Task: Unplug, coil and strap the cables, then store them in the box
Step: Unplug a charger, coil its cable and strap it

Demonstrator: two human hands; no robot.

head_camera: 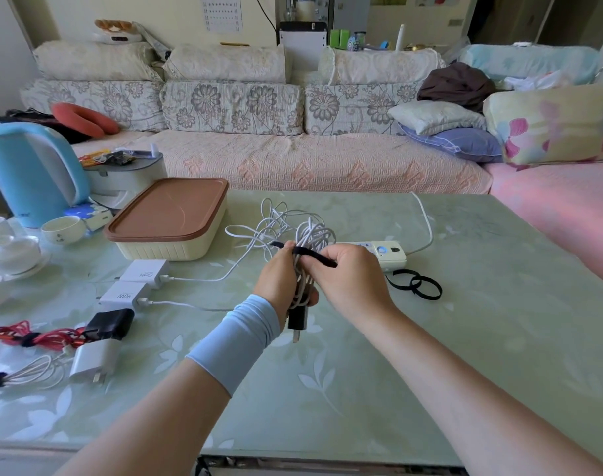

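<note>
the step in hand is judged to be strapping. a coiled white cable is gripped upright in the left hand, fingers curled round the bundle, above the table and in front of the power strip; a black adapter hangs below the fist. a black strap is laid across the coil, and its free end is pinched between thumb and fingers of the right hand. the next move calls for the strap to be drawn round the bundle and pressed onto itself, with tension kept so that no loop slips. the box stands beyond the hands to the left with its brown lid on, so the lid must be lifted before storage. white chargers lie beside the box with cables uncoiled, and a loose white tangle lies behind the hands, so more coiling is judged to remain. spare straps lie just right of the hands. the back of the coil and the strap's start are covered by fingers; whether it is fastened anywhere cannot be told. the strip's sockets are largely masked, and the box's contents are hidden.
</note>
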